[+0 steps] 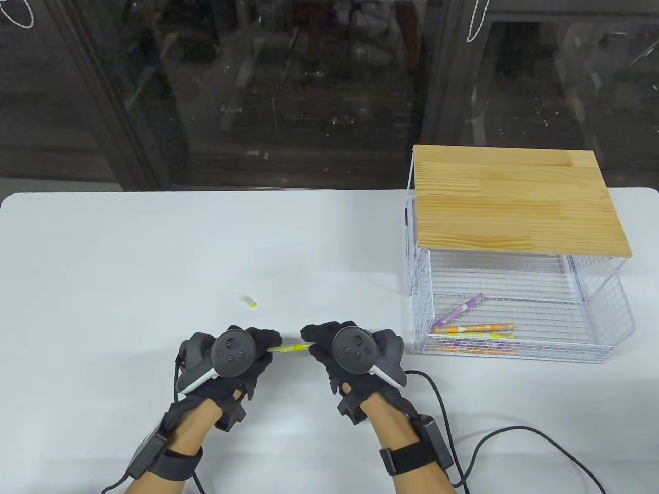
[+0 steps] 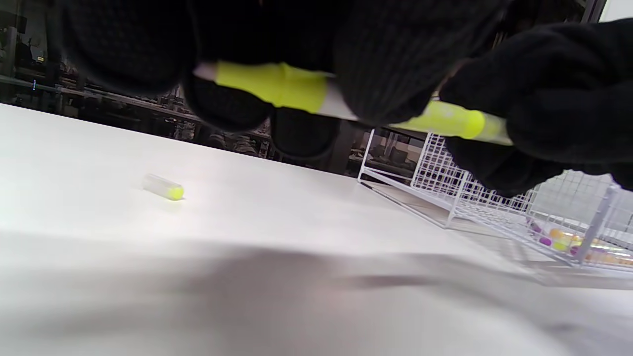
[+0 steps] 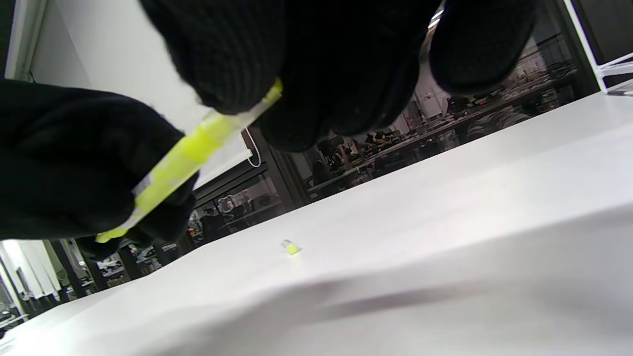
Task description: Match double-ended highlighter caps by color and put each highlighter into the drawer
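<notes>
Both hands, left (image 1: 226,360) and right (image 1: 355,355), pinch a yellow highlighter (image 1: 288,349) by its ends, held level, long axis left-right above the bench (image 1: 154,247); a cap (image 1: 250,302) lies nearby.

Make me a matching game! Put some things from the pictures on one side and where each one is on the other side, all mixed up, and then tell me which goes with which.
Things:
1. yellow highlighter
2. loose yellow cap
3. purple highlighter
4. wooden board

Places:
A. on top of the wire drawer frame
B. held between the left hand and the right hand
C. lying inside the wire drawer
D. alone on the white table

Pairs: 1-B, 2-D, 3-C, 4-A
</notes>
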Demonstrator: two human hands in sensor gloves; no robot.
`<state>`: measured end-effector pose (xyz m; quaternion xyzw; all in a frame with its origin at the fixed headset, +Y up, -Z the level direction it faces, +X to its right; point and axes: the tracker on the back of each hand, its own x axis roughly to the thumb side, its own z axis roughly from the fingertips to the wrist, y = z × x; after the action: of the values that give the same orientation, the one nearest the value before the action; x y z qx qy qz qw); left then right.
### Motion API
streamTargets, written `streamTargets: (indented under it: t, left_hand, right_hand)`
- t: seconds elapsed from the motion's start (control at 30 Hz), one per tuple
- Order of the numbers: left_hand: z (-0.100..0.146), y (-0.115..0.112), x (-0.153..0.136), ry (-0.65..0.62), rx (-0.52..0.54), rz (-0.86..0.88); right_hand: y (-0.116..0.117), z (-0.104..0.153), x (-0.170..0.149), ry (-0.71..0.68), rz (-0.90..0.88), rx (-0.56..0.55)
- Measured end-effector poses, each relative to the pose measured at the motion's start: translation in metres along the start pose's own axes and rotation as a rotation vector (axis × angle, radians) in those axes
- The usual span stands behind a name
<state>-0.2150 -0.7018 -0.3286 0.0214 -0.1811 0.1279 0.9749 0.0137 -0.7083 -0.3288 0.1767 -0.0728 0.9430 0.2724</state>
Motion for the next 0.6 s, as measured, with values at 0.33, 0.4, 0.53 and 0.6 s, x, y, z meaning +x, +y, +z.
streamTargets:
  t: [0.33, 0.4, 0.53, 0.6]
  left_hand:
    - [0.004, 0.004, 0.006, -0.057, 0.073, -0.003]
    - [0.004, 0.006, 0.007, -0.084, 0.098, -0.003]
    - [0.004, 0.004, 0.012, -0.122, 0.115, 0.017]
    - [0.004, 0.005, 0.016, -0.115, 0.119, -0.008]
  right_hand:
    - [-0.008, 0.002, 0.002, -0.06, -0.03, -0.047]
    - [-0.013, 0.002, 0.003, -0.084, -0.043, -0.064]
    - [-0.017, 0.004, 0.004, -0.095, -0.032, -0.098]
    - [-0.017, 0.004, 0.005, -0.099, -0.028, -0.105]
